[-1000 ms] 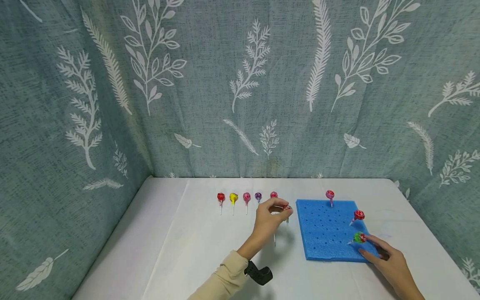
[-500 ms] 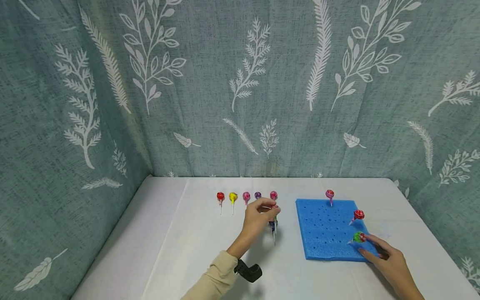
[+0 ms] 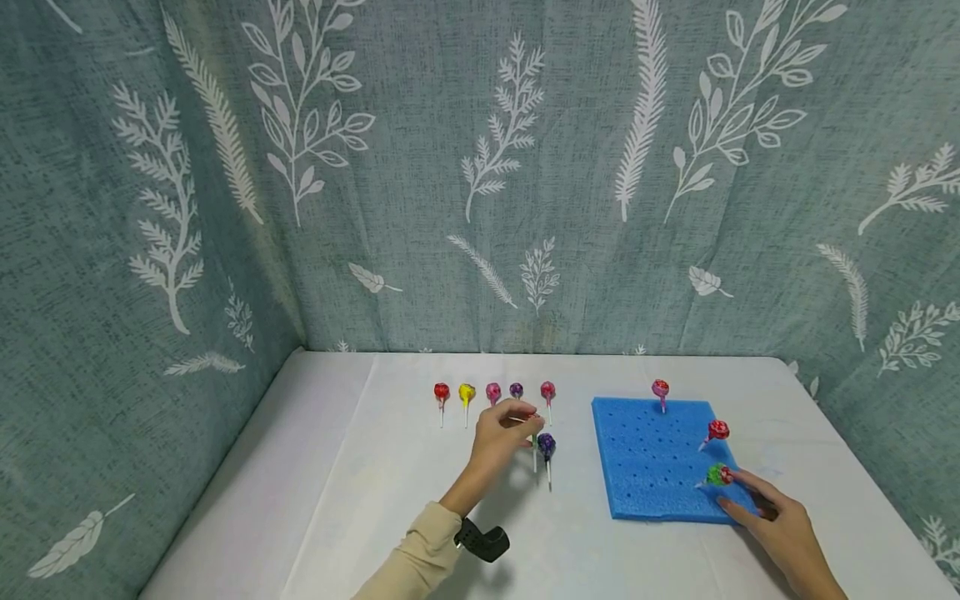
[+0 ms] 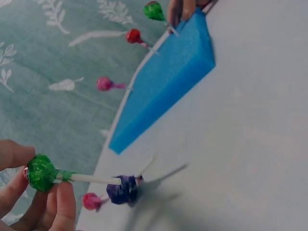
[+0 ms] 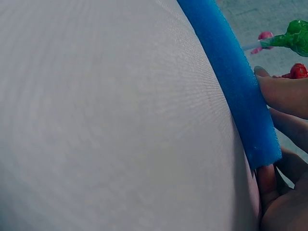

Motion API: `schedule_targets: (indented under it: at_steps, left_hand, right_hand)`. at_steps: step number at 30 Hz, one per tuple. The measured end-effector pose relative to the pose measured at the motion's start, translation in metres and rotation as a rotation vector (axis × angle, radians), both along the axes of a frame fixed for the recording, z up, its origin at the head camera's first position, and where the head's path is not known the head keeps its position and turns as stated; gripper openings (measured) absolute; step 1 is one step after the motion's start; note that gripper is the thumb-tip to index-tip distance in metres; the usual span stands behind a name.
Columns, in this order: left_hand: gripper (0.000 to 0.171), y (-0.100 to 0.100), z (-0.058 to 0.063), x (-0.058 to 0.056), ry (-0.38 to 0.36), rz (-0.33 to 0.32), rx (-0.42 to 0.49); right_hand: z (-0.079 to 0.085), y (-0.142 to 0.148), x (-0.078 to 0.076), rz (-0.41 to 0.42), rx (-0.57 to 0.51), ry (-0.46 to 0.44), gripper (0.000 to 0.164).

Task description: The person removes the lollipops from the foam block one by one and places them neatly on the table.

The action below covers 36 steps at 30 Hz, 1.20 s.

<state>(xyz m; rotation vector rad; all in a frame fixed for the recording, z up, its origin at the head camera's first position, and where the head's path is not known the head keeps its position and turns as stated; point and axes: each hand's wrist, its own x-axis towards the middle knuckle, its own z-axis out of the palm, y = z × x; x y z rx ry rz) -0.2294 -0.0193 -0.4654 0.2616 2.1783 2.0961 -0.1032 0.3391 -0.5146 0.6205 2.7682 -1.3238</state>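
My left hand (image 3: 497, 435) pinches a green-wrapped lollipop (image 4: 41, 172) by its head, stick pointing away from the fingers. Just to the right of that hand, a dark purple lollipop (image 3: 547, 445) lies on the white table. My right hand (image 3: 783, 527) grips the near right corner of a blue foam board (image 3: 648, 471) dotted with small holes, its fingers around the edge. Stuck in the board along its right part are a pink lollipop (image 3: 660, 389), a red lollipop (image 3: 717, 430) and a green-and-red lollipop (image 3: 719, 475), the last close to the right fingertips.
Behind my left hand a row of lollipops lies on the table: red (image 3: 442, 392), yellow (image 3: 467, 393), pink (image 3: 492, 390), purple (image 3: 516, 389) and another pink one (image 3: 548, 390). A patterned green curtain (image 3: 420, 167) hangs at the back and left.
My left hand has moved left with its lollipop, from near the board's left edge to past the dark purple lollipop, which now shows fully. The right hand keeps its place on the board.
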Motion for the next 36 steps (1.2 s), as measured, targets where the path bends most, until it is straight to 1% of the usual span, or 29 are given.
schedule_targets:
  at_steps: [2, 9, 13, 18, 25, 31, 36]
  left_hand:
    - [0.019, -0.001, -0.002, -0.001, -0.002, 0.006, -0.017]
    - [0.028, -0.007, -0.007, -0.003, -0.03, 0.016, -0.051]
    - [0.027, -0.01, -0.009, -0.003, -0.042, 0.026, -0.069]
    - [0.026, -0.014, -0.012, -0.005, -0.052, 0.04, -0.112]
    - [0.023, -0.017, -0.018, -0.01, -0.047, 0.066, -0.19]
    - [0.018, -0.019, -0.023, -0.013, -0.034, 0.062, -0.241]
    - [0.02, -0.02, -0.029, -0.016, -0.028, 0.053, -0.294]
  right_hand:
    - [-0.001, 0.0, 0.0, -0.003, 0.008, 0.009, 0.083]
    - [0.0, 0.0, 0.0, -0.012, 0.011, 0.016, 0.083]
    - [0.0, -0.001, -0.001, -0.016, 0.022, 0.021, 0.082]
    - [0.0, -0.001, -0.003, -0.023, 0.032, 0.022, 0.083]
    - [-0.003, -0.003, -0.002, -0.049, -0.003, 0.004, 0.085]
    - [-0.004, -0.002, -0.002, -0.058, -0.016, -0.01, 0.087]
    - [-0.005, -0.002, -0.002, -0.064, -0.031, -0.019, 0.087]
